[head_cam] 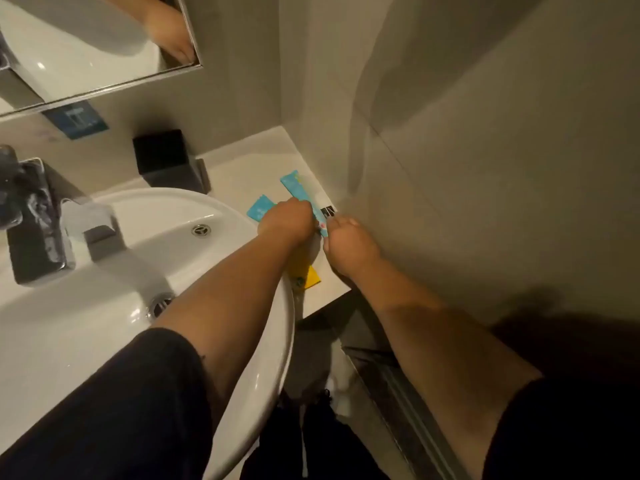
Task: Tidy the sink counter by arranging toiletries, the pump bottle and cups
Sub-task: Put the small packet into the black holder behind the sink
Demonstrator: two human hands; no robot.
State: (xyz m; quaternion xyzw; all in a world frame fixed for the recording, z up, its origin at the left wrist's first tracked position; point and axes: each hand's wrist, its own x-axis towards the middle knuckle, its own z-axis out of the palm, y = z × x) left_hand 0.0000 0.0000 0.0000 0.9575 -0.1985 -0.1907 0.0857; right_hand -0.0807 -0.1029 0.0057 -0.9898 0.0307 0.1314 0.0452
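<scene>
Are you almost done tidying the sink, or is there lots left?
Still early. Both hands are busy with the long blue packet by the wall: the left hand and right hand meet at its near end. A second blue packet and a yellow packet lie loose on the counter. A black box stands behind. No pump bottle or cups in view.

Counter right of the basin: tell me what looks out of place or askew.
The long blue packet lies slanted beside the wall, both hands at its near end. A smaller blue packet sits at another angle against the basin rim. A yellow packet pokes out below the left hand, near the counter's front edge.
</scene>
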